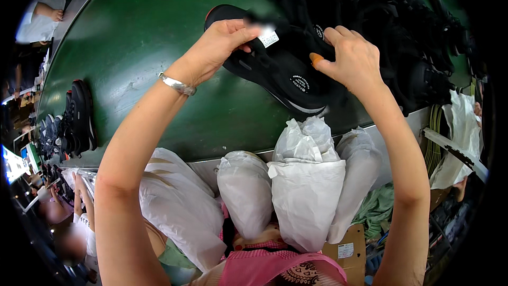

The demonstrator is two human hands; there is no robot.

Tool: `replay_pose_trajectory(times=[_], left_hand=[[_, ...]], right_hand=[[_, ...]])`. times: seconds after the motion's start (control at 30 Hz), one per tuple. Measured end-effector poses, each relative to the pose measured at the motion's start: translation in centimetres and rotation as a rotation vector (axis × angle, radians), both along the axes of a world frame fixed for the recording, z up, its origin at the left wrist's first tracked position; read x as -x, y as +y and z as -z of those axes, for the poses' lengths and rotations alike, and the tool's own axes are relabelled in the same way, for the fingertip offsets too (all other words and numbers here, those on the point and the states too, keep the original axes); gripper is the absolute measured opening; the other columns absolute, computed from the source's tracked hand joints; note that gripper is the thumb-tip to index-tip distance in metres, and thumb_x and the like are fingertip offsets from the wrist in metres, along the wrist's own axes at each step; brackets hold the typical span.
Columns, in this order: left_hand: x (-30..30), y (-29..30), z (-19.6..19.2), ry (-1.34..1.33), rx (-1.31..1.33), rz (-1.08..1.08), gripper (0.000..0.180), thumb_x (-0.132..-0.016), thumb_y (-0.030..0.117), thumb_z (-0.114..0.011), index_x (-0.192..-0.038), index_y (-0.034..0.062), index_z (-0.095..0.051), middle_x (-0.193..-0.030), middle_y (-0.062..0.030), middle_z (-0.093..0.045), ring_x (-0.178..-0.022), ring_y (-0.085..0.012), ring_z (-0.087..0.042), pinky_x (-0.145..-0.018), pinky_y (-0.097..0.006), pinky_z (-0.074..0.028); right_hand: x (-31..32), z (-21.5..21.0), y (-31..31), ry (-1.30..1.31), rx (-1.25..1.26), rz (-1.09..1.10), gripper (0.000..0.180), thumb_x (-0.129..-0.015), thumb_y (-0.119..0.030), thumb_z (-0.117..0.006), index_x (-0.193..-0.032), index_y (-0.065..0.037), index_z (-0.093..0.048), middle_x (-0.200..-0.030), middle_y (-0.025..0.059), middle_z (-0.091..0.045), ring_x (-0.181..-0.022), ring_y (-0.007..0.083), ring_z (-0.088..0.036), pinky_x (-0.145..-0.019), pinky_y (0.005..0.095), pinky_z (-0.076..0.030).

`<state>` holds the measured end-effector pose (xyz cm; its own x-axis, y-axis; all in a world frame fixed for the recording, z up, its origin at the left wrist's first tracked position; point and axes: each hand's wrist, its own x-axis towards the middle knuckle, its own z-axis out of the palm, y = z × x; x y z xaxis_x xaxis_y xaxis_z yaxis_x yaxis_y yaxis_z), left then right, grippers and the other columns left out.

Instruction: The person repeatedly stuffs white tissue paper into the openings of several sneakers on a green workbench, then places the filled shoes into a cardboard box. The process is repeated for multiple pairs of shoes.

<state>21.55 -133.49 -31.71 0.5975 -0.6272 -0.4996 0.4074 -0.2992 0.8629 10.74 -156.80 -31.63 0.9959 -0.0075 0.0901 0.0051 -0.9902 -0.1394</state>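
A black shoe (248,69) with a printed insole and a grey-white sole edge lies tilted on the green table, its opening toward me. Its tongue carries a small white label (268,38). My left hand (226,42), with a silver bracelet at the wrist, is closed in a pinch on the tongue beside that label. To the right, my right hand (352,55) has its fingers curled over the edge of another black shoe (312,13), whose printed insole shows partly. An orange cover sits on the right thumb. The right fingertips are partly hidden within the dark shoe.
Several black shoes (413,26) crowd the right side of the green table (153,37). More shoes (79,116) stand at its left edge. White paper-wrapped bundles (307,196) stand along the near edge. A cardboard box (346,251) is below. Other people are at the left.
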Motion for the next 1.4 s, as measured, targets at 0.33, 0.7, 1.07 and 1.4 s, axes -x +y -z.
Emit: replay_pose_trajectory(times=[0.33,0.7,1.07,1.4], left_hand=[[-0.3,1.0,0.6,0.036,0.058,0.030,0.021,-0.090,0.030,-0.061,-0.083,0.0099,-0.064,-0.084,0.0053,-0.061,-0.077,-0.0048,-0.048,-0.075,-0.021,-0.040],[-0.7,2.1,0.7,0.073,0.061,0.072,0.020,-0.088,0.027,-0.064,-0.091,0.0075,-0.063,-0.090,0.0036,-0.063,-0.082,-0.0049,-0.052,-0.079,-0.022,-0.042],[0.7,2.3,-0.7,0.094,0.080,0.091,0.047,-0.083,0.001,-0.057,-0.129,0.0037,-0.050,-0.122,-0.0010,-0.054,-0.109,-0.0099,-0.050,-0.099,-0.026,-0.037],[1.0,2.7,-0.9,0.041,0.054,0.060,0.046,-0.082,-0.004,-0.051,-0.127,0.0036,-0.051,-0.114,-0.0002,-0.056,-0.100,-0.0065,-0.050,-0.090,-0.022,-0.040]], right_hand=[[0.1,0.8,0.5,-0.089,-0.017,-0.069,0.032,-0.060,-0.030,-0.076,-0.078,-0.008,-0.063,-0.069,0.0026,-0.055,-0.064,0.0203,-0.056,-0.058,0.0314,-0.047],[0.0,0.9,1.2,-0.118,-0.021,-0.085,0.032,-0.059,-0.030,-0.076,-0.080,-0.008,-0.064,-0.069,0.0023,-0.056,-0.064,0.0201,-0.056,-0.059,0.0313,-0.048],[-0.1,1.0,2.1,-0.114,-0.032,-0.110,0.035,-0.058,-0.028,-0.077,-0.084,-0.008,-0.065,-0.069,0.0022,-0.055,-0.064,0.0201,-0.056,-0.060,0.0312,-0.047],[0.1,-0.7,3.6,-0.156,0.061,-0.157,0.034,-0.055,-0.028,-0.078,-0.077,-0.009,-0.062,-0.075,0.0022,-0.056,-0.071,0.0201,-0.056,-0.066,0.0311,-0.044]])
